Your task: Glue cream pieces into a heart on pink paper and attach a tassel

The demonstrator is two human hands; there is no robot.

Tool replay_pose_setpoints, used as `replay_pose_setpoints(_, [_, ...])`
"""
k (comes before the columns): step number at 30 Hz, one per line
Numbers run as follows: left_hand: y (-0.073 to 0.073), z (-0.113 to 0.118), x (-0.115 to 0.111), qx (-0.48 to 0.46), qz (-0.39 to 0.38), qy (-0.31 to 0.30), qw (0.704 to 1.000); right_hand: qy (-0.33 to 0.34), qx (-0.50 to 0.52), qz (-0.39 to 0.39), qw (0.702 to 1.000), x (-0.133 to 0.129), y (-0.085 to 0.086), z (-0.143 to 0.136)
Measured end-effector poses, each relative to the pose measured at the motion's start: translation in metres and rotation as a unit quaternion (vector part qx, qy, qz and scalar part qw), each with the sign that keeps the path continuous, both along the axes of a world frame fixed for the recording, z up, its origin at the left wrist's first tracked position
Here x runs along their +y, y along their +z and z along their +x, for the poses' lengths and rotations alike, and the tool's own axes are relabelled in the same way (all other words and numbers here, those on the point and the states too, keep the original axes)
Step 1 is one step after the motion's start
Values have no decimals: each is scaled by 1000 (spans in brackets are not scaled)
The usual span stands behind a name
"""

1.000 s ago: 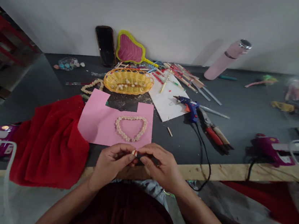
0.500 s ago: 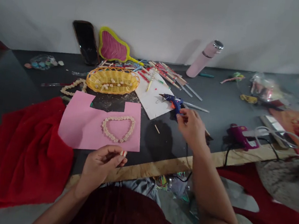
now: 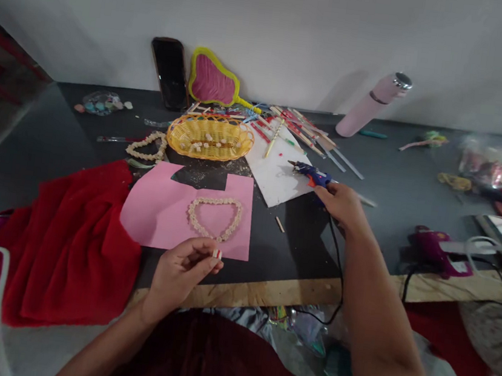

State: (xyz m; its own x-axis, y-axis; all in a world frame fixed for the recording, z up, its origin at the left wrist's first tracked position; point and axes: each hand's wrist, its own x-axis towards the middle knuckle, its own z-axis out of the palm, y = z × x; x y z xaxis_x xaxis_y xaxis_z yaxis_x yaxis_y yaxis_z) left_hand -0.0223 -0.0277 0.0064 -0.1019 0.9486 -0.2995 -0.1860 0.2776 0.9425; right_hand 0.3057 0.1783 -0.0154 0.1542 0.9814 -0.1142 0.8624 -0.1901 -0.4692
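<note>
My left hand (image 3: 186,265) is closed, pinching a small white piece with red stripes (image 3: 217,254) between thumb and fingertips, just over the near edge of the pink sheet. My right hand (image 3: 339,204) is wrapped round the handle of a blue glue gun (image 3: 311,173), its nozzle pointing left over the white paper (image 3: 274,182). On the pink sheet (image 3: 151,218) lies a heart-like outline of small pale pieces (image 3: 216,201). A similar pale outline (image 3: 145,154) rests beyond it at the left. A yellow basket (image 3: 209,153) behind holds several small pale pieces.
A red cloth (image 3: 73,251) covers the left front. Along the wall stand a phone (image 3: 170,74), a yellow-edged pink hand fan (image 3: 213,79) and a pink bottle (image 3: 370,108). Several sticks (image 3: 301,130) lie behind the paper. A purple device (image 3: 439,254) with cables sits at right.
My right hand has closed further round the glue gun, which sits slightly raised and shifted over the paper. The view has turned a little left; my left hand still pinches the small piece.
</note>
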Motion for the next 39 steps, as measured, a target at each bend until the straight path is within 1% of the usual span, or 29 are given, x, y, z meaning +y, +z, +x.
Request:
replay_pose_setpoints(1, [0, -1, 0, -6, 2, 5, 1000, -22, 66, 6, 998, -3, 2, -2])
replay_pose_setpoints(3, [-1, -1, 1, -10, 4, 9, 1000, -56, 201, 21, 978, -8, 5, -4])
replay_pose_setpoints(6, [-1, -1, 1, 1, 10, 11, 1000, -64, 372, 17, 926, -13, 9, -3])
replay_pose_setpoints(8, [-1, -2, 2, 20, 13, 5, 1000, -56, 440, -3, 896, -20, 14, -1])
replay_pose_setpoints(9, [-1, -2, 2, 34, 12, -3, 999, -50, 455, -14, 889, -26, 17, -1])
replay_pose_setpoints(12, [-2, -3, 1, 80, 4, -27, 996, -22, 472, -33, 881, -53, 30, -12])
replay_pose_setpoints(16, [-3, -3, 3, 98, 18, -23, 995, 35, 492, -33, 869, -103, 46, -44])
replay_pose_setpoints(17, [-3, -3, 3, 99, 25, -20, 995, 50, 493, -31, 868, -115, 48, -52])
replay_pose_setpoints(19, [-3, -4, 4, 102, 37, -16, 994, 103, 495, -53, 861, -133, 49, -66])
replay_pose_setpoints(21, [-3, -6, 5, 108, 45, -14, 993, 162, 503, -71, 846, -146, 46, -76])
replay_pose_setpoints(24, [-3, -8, 5, 113, 53, -11, 992, 230, 501, -88, 830, -158, 37, -81])
replay_pose_setpoints(28, [-3, -8, 4, 117, 55, 3, 992, 294, 451, -83, 838, -167, 26, -80])
replay_pose_setpoints(30, [-1, -7, 4, 119, 60, 6, 991, 309, 427, -58, 848, -170, 24, -79])
replay_pose_setpoints(34, [3, -6, 4, 125, 59, 9, 990, 321, 376, -19, 869, -170, 27, -82])
replay_pose_setpoints(39, [3, -7, 3, 131, 57, 10, 990, 336, 363, -16, 869, -169, 26, -85])
